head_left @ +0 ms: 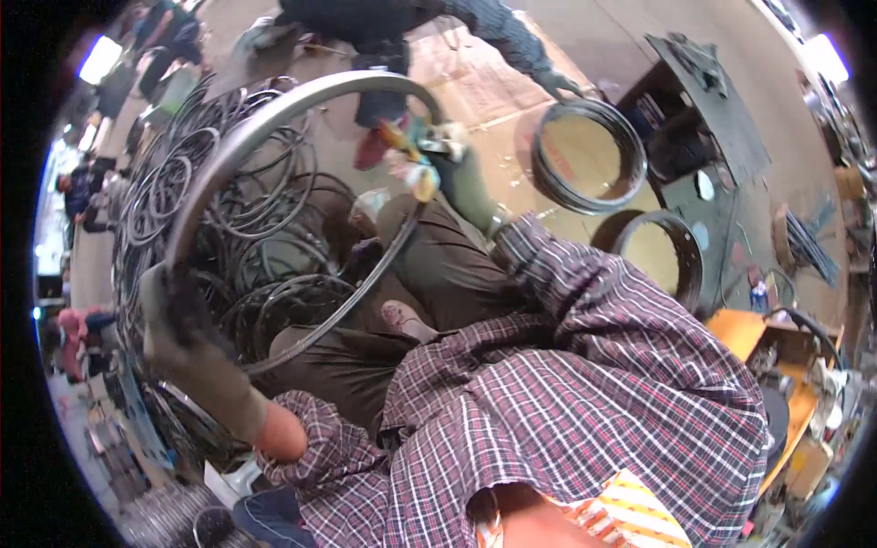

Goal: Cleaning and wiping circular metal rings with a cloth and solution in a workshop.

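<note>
A grey metal wheel rim [219,164] is held up, tilted, above my lap. My left hand [178,320], in a dark-palmed work glove, is closed around its left side. At the upper right of the rim, my right hand [461,178], gloved as well, presses a crumpled multicoloured rag [416,169] against the metal. The right fingertips are partly hidden by the rag and slightly blurred. Below and behind the rim lies a large tangled heap of dark rims [265,228], close to my left hand.
A co-worker's gloved hand [559,84] reaches to a stack of rims [545,169] on cardboard [475,73]. A second stack of rims [690,260] stands nearer. Right of these are a dark metal box [681,151] and an orange wooden stand [738,331].
</note>
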{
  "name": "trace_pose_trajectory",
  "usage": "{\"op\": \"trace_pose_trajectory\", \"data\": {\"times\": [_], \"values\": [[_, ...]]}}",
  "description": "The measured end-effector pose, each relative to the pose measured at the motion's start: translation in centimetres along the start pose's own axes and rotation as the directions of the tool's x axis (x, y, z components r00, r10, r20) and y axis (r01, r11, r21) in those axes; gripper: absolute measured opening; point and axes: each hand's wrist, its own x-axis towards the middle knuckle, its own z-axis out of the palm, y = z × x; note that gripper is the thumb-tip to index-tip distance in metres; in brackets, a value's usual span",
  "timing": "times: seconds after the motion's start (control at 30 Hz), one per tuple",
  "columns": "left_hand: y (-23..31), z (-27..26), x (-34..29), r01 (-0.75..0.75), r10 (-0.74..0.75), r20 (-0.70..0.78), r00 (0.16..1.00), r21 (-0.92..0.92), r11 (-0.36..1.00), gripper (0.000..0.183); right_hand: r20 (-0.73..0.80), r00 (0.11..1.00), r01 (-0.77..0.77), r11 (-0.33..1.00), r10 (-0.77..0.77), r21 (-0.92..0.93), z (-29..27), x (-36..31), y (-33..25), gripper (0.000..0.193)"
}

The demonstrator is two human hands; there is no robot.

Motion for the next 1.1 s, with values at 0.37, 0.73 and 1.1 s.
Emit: {"op": "trace_pose_trajectory", "data": {"times": [0.37,0.73,1.1], "values": [[-3.0,-3.0,-5.2,0.457,-0.467,0.086,0.880,-0.422,0.783,0.022,0.197,0.958,0.263,0.912,-0.208,-0.315,5.3,7.4,-11.2,0.013],[3.2,-1.6,0.9,-0.135,0.135,0.016,0.991,-0.005,0.991,0.033,0.793,0.569,0.808,0.330,-0.218,-0.489,16.0,7.4,-20.3,0.041],[2.7,1.1,0.3,-0.157,0.163,-0.039,0.986,0.112,0.981,0.021,0.375,0.927,0.287,0.671,-0.014,-0.684,11.0,5.2,-22.7,0.039]]}}
